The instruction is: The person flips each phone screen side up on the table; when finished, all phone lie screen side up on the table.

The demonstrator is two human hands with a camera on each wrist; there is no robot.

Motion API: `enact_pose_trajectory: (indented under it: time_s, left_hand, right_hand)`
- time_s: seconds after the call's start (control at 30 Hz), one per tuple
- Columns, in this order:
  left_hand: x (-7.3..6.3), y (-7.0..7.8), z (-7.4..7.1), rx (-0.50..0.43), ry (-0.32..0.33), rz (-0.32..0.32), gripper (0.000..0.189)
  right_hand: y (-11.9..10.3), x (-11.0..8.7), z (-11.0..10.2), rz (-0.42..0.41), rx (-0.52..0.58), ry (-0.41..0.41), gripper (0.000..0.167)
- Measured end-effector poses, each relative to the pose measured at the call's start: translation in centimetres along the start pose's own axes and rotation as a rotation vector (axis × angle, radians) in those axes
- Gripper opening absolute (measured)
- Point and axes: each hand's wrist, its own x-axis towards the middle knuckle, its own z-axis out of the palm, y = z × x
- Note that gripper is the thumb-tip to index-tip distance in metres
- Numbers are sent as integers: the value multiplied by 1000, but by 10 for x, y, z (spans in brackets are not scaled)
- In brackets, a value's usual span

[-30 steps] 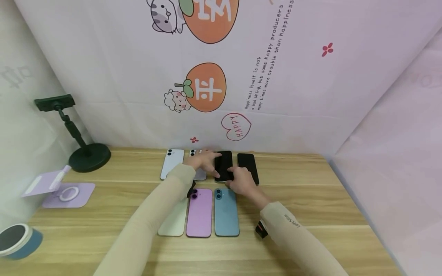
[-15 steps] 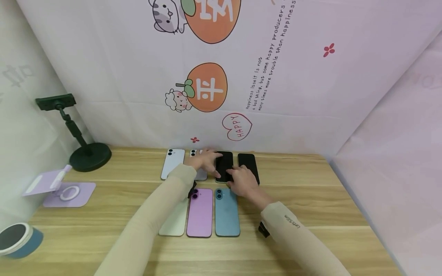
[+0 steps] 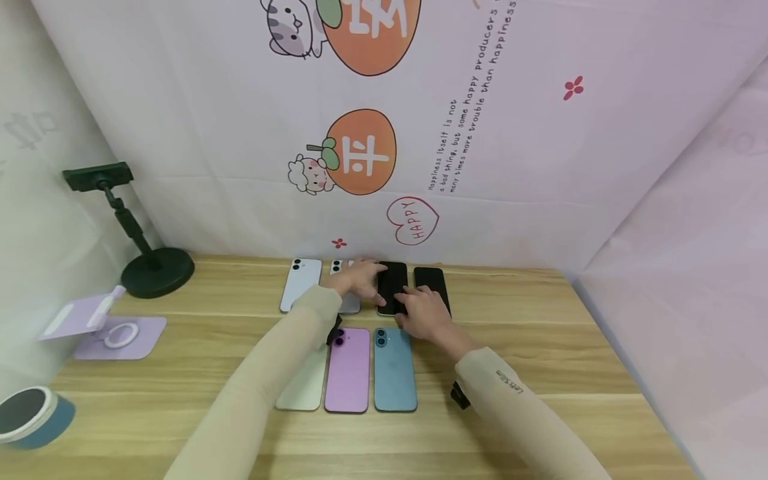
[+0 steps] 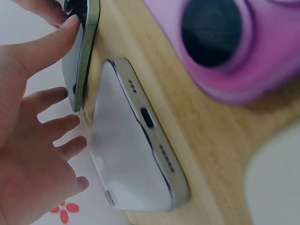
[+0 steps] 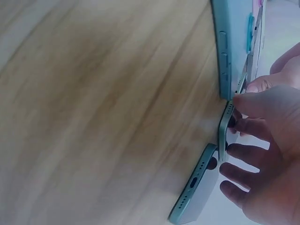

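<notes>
Just beyond the teal smartphone [image 3: 395, 373], left hand [image 3: 360, 279] and right hand [image 3: 426, 313], fingers spread, bracket green-framed smartphone [image 3: 393, 279], seemingly to steady both edges.

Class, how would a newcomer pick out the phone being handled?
On the wooden table, four phones line the far edge. Third from left is a black-faced phone. Unlike its black neighbour, it lies between left hand and right hand.

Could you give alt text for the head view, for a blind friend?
A person's left hand and right hand touch a rectangular black-screened phone, third from left in a row of four, on a wood-grain table. Nearer lie a pale phone, a pink phone and a blue phone; behind hangs a printed white sheet.
</notes>
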Motion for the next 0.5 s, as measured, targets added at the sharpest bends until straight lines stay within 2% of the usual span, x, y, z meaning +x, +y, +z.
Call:
enact_pose_trajectory:
  time_s: [0.3, 0.5]
  left_hand:
    - [-17, -29, -9, -16, 57, -52, 84]
    - [-27, -46, -12, -13, 53, -105, 82]
  right_hand:
    - [-22, 16, 2, -106, 83, 84, 42]
    - [-45, 25, 3, -176, 94, 50, 44]
